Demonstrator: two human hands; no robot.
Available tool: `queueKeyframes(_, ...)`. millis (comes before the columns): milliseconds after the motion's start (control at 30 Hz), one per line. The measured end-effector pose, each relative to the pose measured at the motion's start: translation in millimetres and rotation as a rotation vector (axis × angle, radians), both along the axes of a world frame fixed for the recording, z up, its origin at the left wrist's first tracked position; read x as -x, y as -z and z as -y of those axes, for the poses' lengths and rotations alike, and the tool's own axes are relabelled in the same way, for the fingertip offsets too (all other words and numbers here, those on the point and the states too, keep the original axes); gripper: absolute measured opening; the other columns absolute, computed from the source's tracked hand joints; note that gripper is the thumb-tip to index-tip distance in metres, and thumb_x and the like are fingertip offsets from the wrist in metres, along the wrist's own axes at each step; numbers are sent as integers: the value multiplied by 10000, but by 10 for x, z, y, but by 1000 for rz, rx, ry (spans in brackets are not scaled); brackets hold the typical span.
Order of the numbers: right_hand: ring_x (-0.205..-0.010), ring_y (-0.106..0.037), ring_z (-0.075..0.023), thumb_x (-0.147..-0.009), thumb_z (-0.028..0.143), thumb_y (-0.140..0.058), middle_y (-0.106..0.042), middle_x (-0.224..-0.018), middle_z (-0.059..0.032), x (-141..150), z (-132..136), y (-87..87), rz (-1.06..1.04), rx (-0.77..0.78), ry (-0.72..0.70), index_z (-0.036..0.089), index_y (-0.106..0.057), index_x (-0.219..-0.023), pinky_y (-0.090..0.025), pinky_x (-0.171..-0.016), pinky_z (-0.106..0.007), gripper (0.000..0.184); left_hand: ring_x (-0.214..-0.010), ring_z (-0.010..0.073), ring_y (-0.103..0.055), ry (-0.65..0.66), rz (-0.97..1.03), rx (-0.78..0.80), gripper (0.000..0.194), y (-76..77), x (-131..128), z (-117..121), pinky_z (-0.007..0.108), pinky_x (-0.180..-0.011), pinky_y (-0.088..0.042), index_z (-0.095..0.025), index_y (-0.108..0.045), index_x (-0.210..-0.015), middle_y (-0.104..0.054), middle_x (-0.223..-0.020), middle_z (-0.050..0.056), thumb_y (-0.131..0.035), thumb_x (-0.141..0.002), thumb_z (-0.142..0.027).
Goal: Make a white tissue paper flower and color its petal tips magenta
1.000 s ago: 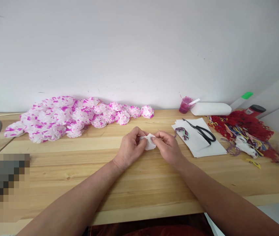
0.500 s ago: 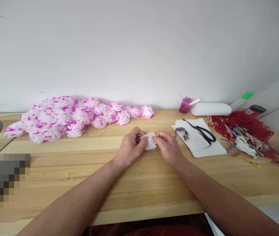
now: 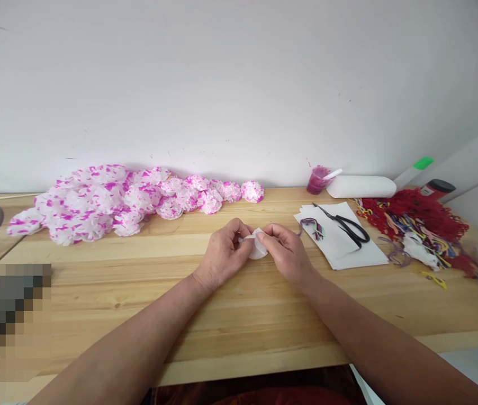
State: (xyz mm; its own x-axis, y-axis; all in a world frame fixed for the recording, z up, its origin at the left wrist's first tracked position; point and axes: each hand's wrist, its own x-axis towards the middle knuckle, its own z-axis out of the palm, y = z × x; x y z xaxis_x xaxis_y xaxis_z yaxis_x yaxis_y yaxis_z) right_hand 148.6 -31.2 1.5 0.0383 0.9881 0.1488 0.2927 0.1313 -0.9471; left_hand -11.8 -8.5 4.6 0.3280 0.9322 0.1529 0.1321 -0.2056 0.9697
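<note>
Over the middle of the wooden table [image 3: 239,315], my left hand [image 3: 223,253] and my right hand [image 3: 286,252] both pinch a small piece of white tissue paper [image 3: 257,248] between them. Each hand's thumb and fingers are closed on the paper's edge, the left on its left side and the right on its top right. The paper hangs just above the tabletop, partly hidden by my fingers.
A heap of pink-and-white paper flowers [image 3: 112,199] lies along the wall at left. To the right sit white paper sheets [image 3: 342,247] with black scissors [image 3: 346,225] and thread bits [image 3: 312,228], a pink cup [image 3: 317,180], a white bottle [image 3: 361,187], and red and coloured yarn [image 3: 416,219].
My right fingers have shifted slightly left along the paper's top edge, and the paper looks more folded and rounded. Both arms stay in place.
</note>
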Motion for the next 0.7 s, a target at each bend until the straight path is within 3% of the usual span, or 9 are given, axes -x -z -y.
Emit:
queueKeyframes(133, -567, -380, -114, -836, 367, -581, -437, -600, 48, -11, -11, 29, -25, 37, 4, 207, -486, -640, -313, -535, -249, 271, -684, 126, -600, -5, 25, 31, 102, 3, 3, -7, 236, -584, -458, -202, -510, -823, -687, -940, 30, -569, -842, -283)
queueKeyframes(233, -535, -327, -107, -830, 356, -577, -375, -572, 59, -10, -6, 35, -24, 52, 5, 211, -465, -627, -276, -508, -252, 274, -669, 136, -603, -31, 31, 49, 144, 18, 12, -21, 240, -576, -451, -202, -529, -839, -678, -851, 20, -584, -851, -334)
queueKeyframes(367, -559, -380, -120, -824, 365, -582, -438, -588, 41, 9, 12, 14, 37, 15, 22, 214, -495, -638, -301, -516, -251, 255, -622, 136, -585, -35, -19, 40, 201, 21, 14, -22, 236, -547, -434, -199, -571, -869, -646, -741, 1, -632, -832, -386)
queueKeyframes(533, -605, -446, -149, -780, 343, -610, -475, -577, 26, 20, 32, -4, 102, -22, 52, 224, -495, -614, -337, -526, -256, 235, -655, 126, -598, -81, 42, 61, 179, 6, 1, -15, 237, -573, -460, -194, -534, -802, -695, -924, 36, -607, -831, -355)
queueKeyframes(700, -611, -444, -137, -832, 373, -579, -483, -617, 26, 14, 26, -11, 67, 4, 25, 214, -510, -642, -351, -548, -251, 257, -676, 127, -598, -55, 26, 35, 148, -29, 8, 1, 236, -580, -460, -198, -507, -783, -691, -941, 36, -599, -823, -306)
